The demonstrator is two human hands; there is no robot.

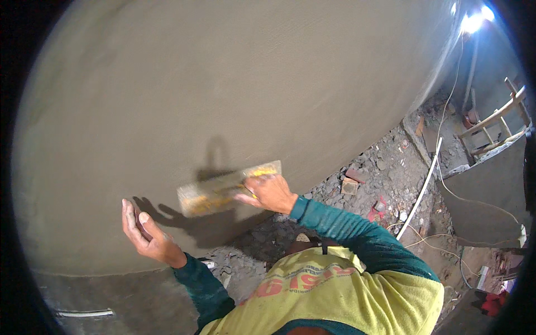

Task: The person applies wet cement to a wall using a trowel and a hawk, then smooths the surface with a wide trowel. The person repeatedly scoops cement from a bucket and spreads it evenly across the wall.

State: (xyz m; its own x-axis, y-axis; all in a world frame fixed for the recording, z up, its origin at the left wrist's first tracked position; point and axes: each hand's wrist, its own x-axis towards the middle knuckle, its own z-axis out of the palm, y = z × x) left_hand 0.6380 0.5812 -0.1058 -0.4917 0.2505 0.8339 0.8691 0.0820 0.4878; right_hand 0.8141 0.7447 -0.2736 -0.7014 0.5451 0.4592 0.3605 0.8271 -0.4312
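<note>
A broad wall of smooth, damp-looking grey plaster [234, 84] fills most of the view. My right hand [269, 192] is wrapped round the grip of a rectangular plastering trowel [206, 202], whose back is smeared with yellow. The trowel lies along the lower part of the plaster, tilted up to the right; whether its whole blade touches cannot be made out. To the left of it my left hand [151, 234] is raised near the wall, fingers apart and slightly curled, holding nothing. Shadows of both hands and the trowel fall on the plaster.
Rubble [385, 173] covers the ground at the right, with a broken brick [350, 186] near the wall's foot. A white pipe [420, 190] and loose cables lie across it. A wooden ladder [494, 125] leans at the far right, below a bright lamp [472, 23].
</note>
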